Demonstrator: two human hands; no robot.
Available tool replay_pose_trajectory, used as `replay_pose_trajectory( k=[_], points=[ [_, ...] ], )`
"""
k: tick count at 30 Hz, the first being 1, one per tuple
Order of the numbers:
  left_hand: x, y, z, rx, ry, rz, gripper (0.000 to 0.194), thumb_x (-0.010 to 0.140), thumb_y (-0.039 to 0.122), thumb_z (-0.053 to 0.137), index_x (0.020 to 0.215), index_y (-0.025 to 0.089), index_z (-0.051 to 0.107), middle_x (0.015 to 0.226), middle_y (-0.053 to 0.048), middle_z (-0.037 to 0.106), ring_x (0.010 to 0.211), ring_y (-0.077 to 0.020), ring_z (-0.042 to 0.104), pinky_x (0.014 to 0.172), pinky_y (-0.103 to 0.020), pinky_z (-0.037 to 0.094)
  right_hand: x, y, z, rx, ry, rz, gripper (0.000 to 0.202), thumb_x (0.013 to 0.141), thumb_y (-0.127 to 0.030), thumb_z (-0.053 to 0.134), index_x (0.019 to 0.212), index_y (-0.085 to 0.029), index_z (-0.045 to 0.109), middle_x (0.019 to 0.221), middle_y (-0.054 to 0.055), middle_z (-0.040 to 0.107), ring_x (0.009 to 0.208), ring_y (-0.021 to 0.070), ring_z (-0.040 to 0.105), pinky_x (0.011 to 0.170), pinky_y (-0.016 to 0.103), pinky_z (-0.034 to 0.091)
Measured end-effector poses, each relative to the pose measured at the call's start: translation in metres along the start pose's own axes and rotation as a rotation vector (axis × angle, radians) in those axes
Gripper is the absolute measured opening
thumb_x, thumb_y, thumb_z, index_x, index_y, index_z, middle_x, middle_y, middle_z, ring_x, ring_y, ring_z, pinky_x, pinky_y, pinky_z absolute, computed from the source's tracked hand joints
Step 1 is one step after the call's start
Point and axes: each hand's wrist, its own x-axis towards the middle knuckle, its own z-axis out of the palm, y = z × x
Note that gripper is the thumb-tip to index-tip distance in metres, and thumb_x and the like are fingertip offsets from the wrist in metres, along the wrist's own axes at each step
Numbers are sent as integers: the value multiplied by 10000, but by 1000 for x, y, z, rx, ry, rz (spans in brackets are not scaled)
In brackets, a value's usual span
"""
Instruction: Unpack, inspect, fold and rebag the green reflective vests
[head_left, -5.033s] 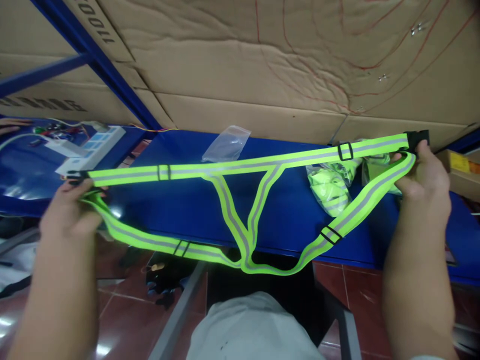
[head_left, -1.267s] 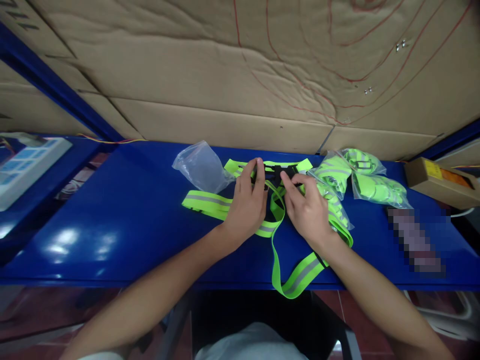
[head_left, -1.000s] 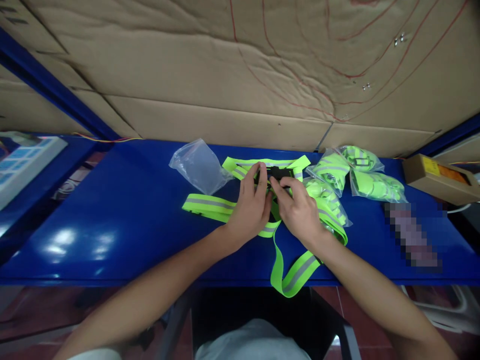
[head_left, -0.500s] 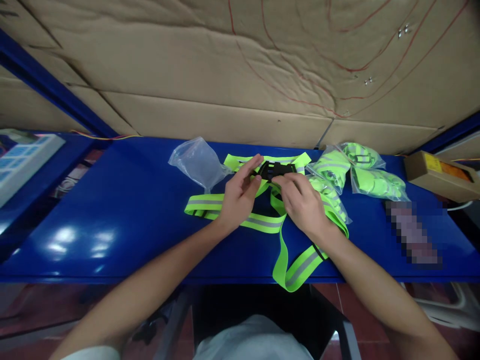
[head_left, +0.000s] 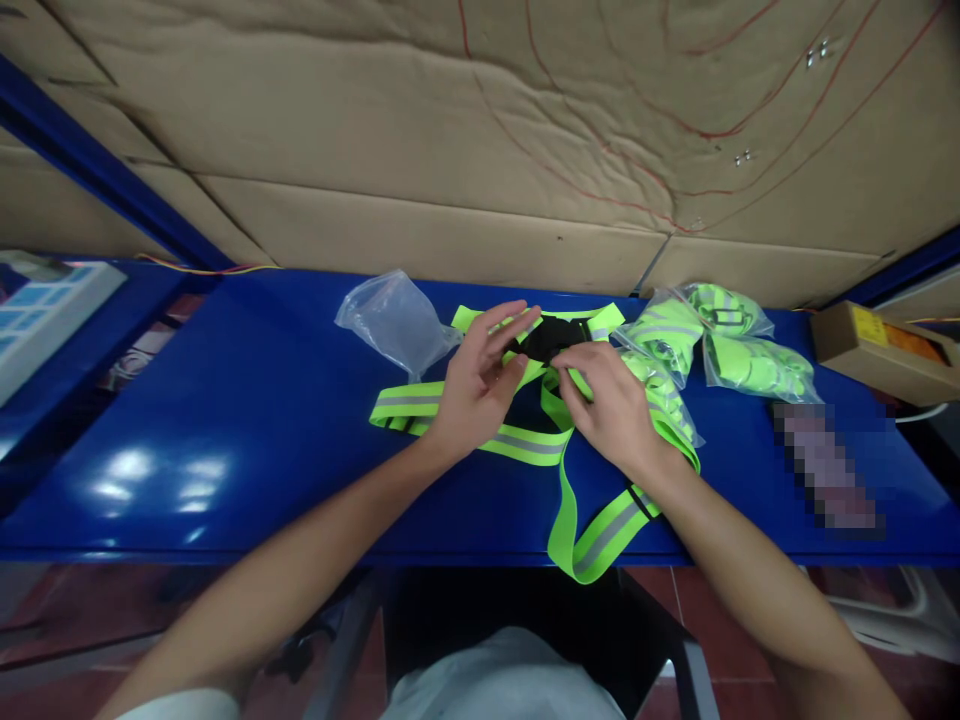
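Observation:
A black side-release buckle (head_left: 553,339) sits on a lime-yellow reflective strap harness (head_left: 525,445) with grey stripes, spread in loops over the table. My left hand (head_left: 480,385) is at the buckle's left end, its fingers stretched out and the thumb apart below them. From the right, my right hand (head_left: 611,405) pinches the buckle's lower edge between thumb and fingertips. One strap loop hangs at the table's front edge below my right hand. The hands partly hide the harness.
A clear plastic bag (head_left: 397,325) lies left of the harness. Several bagged lime-yellow harnesses (head_left: 757,367) are at the right, near an open cardboard box (head_left: 885,350) and a pixelated object (head_left: 829,470). Behind the blue table (head_left: 247,400) rises a cardboard-covered panel (head_left: 420,240).
The buckle's slotted detail has given way to a plainer black face. My left fingers have spread slightly, and my right fingertips have shifted along the buckle's lower edge. The harness stays put.

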Motion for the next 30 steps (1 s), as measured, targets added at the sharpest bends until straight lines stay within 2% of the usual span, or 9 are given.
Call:
replay_pose_trajectory(
  k=[3,7,10,12,14,19,22,26,30],
  points=[
    [3,3,-2,65,70,58,433,951,270,689,1351,251,525,1479,-119,607,1447,-251,527,1051,-355,556,7,-5,-15,-3,-47,128,235,1038,-247,542,1255,-220,629,1159,78,735,1042,208,713,873,333,579],
    [4,17,0,80,91,94,394,951,255,681,1328,249,567,1469,-117,593,1422,-251,545,1140,-416,519,28,-6,-46,-109,141,267,283,1032,-356,569,1252,-203,662,1261,124,709,1201,267,658,1052,420,500],
    [1,39,7,9,47,150,374,967,211,662,1329,263,582,1475,-104,590,1391,-245,573,1169,-442,503,54,-5,-63,49,-106,317,367,992,-498,617,1188,-197,693,1192,105,729,1129,266,674,977,395,511],
    [-1,53,9,-31,68,178,362,968,190,663,1313,272,594,1463,-91,606,1375,-236,586,1176,-438,498,73,-6,-71,252,-393,354,401,967,-586,617,980,-195,707,931,42,730,865,196,674,778,310,506],
    [-3,64,6,-39,115,184,364,952,188,690,1296,272,605,1425,-83,635,1354,-228,601,1145,-412,523,90,-12,-80,393,-555,390,480,945,-645,610,796,-190,641,727,-6,627,678,134,564,632,264,425],
    [-14,85,-21,74,282,237,320,937,248,732,1245,264,646,1195,-46,704,1088,-167,704,969,-312,600,127,-41,-108,433,-544,407,488,931,-635,650,746,-187,602,646,-33,506,575,85,422,523,235,322],
    [-17,109,-35,179,345,388,439,914,411,765,1316,298,626,1328,-55,646,1243,-225,642,1096,-381,549,147,-68,-121,499,-475,411,464,1001,-574,587,776,-170,631,662,-28,538,578,71,474,523,193,355],
    [-10,143,-26,72,99,516,903,754,589,870,1518,358,448,1545,-34,505,1499,-318,437,1278,-487,376,171,-120,-129,752,-432,419,400,1059,-440,548,827,-130,650,702,-36,607,582,40,546,537,129,423],
    [-12,160,3,-21,-163,324,650,763,647,830,1278,288,662,1294,-45,686,1301,-331,636,1139,-539,526,187,-167,-142,797,-325,383,435,1018,-401,553,810,-41,679,637,-50,602,565,19,596,631,126,495]
  ],
)
